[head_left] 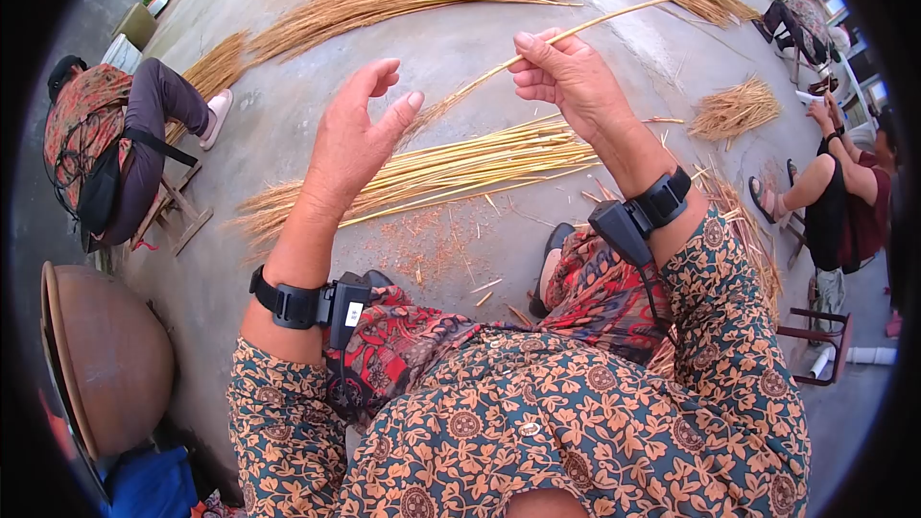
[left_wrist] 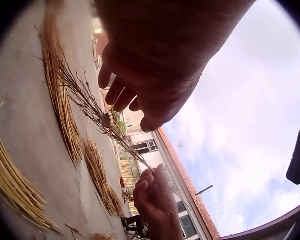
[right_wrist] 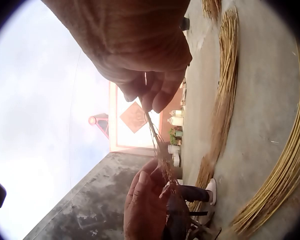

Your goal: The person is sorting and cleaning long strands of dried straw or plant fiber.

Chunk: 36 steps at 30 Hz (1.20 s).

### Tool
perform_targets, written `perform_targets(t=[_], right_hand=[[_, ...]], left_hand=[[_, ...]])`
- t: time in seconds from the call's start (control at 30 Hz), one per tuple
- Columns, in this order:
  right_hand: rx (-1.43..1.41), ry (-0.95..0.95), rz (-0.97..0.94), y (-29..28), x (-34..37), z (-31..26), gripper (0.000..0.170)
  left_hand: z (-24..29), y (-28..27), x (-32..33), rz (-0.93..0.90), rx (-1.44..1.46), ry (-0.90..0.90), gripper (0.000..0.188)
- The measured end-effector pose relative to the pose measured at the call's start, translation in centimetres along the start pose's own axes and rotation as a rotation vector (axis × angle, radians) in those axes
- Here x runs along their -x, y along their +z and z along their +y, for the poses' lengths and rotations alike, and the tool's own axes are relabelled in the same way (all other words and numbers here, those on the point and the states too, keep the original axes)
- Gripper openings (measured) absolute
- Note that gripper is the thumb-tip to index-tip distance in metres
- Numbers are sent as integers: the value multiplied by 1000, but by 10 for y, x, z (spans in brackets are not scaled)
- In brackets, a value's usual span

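Observation:
My right hand point(head_left: 576, 86) pinches a long, thin broomcorn stalk point(head_left: 662, 2) between thumb and fingers, raised above the ground. Its bare end arcs away to the upper right, while the branching seed head point(left_wrist: 97, 117) points toward my left side. My left hand point(head_left: 353, 139) is beside that head, thumb and fingers spread apart and nothing gripped. Seen from the right wrist, the left palm faces the twiggy tip, which overlaps its fingers. Below both hands, a bundle of yellow stalks point(head_left: 470, 165) lies on the concrete.
More stalk bundles point(head_left: 413, 2) lie farther out, with a small pile point(head_left: 734, 110) at right. Loose seeds point(head_left: 413, 245) and broken bits litter the ground by my feet. A large clay pot point(head_left: 110, 360) stands at lower left. Seated people point(head_left: 91, 134) are on both sides.

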State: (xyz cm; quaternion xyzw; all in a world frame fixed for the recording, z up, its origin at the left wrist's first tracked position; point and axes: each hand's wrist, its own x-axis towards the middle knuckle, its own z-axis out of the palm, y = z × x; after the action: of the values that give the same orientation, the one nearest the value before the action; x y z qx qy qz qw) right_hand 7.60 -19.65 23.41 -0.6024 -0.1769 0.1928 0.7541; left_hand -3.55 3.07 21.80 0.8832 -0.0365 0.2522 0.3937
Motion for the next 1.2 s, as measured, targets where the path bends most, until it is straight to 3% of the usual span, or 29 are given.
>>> perform_targets(t=[0.07,0.17,0.2,0.27,0.33,0.43,0.5,0.57,0.77,0.9,1.0,1.1,1.2], right_hand=[[-33,39,-20,11,4,6,20],[-185,139,-138,27,9,17,19],[-204,159,-145,29,9,17,19],[-240,192,-161,30,10,15,17],[-360,198,-49,21,6,18,14],[-457,183,113,-5,-5,25,11],[-501,169,201,-23,-12,28,10],[-547,160,270,-38,-15,29,10],[-620,104,498,-68,-24,26,9],[-508,135,467,-82,-32,35,10],[-473,191,440,-79,-31,42,12],[-460,206,436,-88,-40,47,12],[-532,207,447,-99,-43,44,10]], left_hand=[[20,6,2,59,-205,271,38],[26,15,7,-68,-272,367,38],[20,16,8,-190,-217,194,32],[11,9,8,-188,-176,113,28],[2,0,9,-136,-133,77,21],[-18,-29,9,-245,-471,10,20],[-29,-44,15,-209,-715,12,17],[-42,-59,17,-222,-876,-140,17],[-70,-92,22,-130,-1148,-355,19],[-72,-102,22,-110,-1242,-366,22],[-84,-97,24,54,-1256,-265,29],[-67,-86,19,113,-1218,-116,44],[-42,-66,24,98,-1091,71,41]])
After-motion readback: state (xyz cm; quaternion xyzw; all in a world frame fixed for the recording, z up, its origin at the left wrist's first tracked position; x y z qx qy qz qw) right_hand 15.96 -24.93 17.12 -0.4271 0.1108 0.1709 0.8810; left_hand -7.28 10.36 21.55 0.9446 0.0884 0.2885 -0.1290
